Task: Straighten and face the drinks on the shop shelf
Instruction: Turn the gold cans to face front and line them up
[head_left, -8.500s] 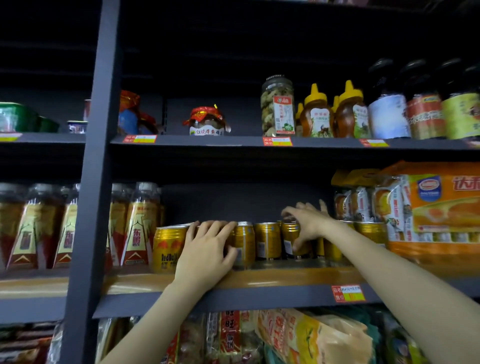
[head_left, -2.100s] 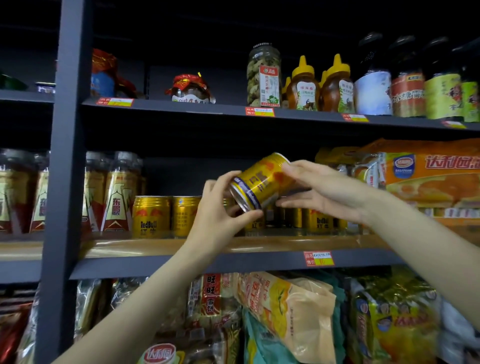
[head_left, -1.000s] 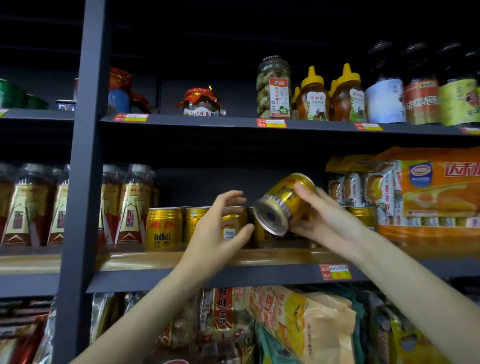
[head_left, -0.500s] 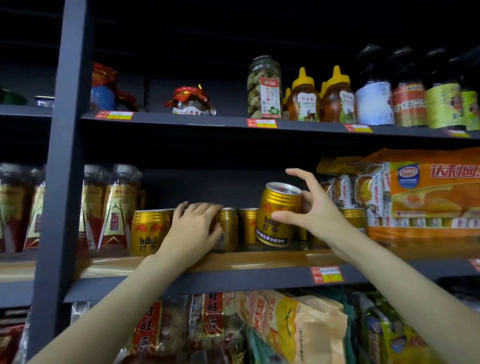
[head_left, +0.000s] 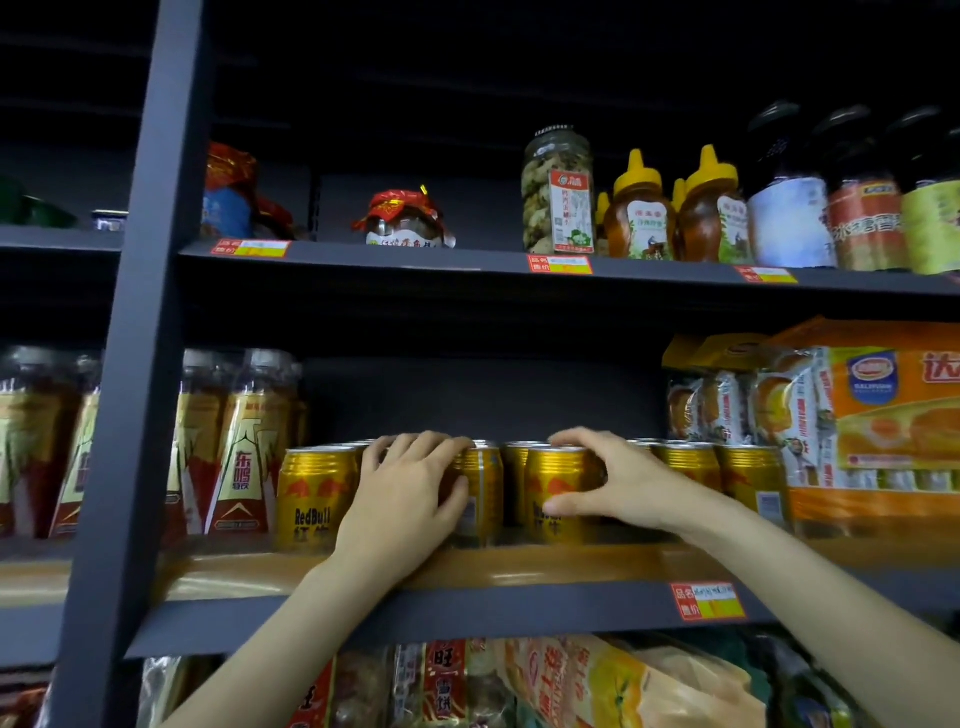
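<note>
A row of gold Red Bull cans stands upright on the middle shelf (head_left: 519, 608). My left hand (head_left: 410, 493) wraps round a can that it mostly hides, next to a side-on can (head_left: 483, 493) showing no logo. My right hand (head_left: 608, 483) grips a can (head_left: 550, 493) whose bull logo faces forward, with my thumb across its front. At the left end a can (head_left: 311, 499) shows its Red Bull label to the front. Further cans (head_left: 748, 478) stand to the right of my right hand.
Tall bottled drinks (head_left: 249, 447) stand left of the cans, beside a dark upright post (head_left: 140, 364). Orange cake boxes (head_left: 883, 415) sit at the right. Jars and honey bottles (head_left: 639, 213) line the shelf above. Snack bags (head_left: 597, 686) fill the shelf below.
My right hand has set the can it held in the air down upright into the row and still grips it. My left hand has stayed on the cans to the left.
</note>
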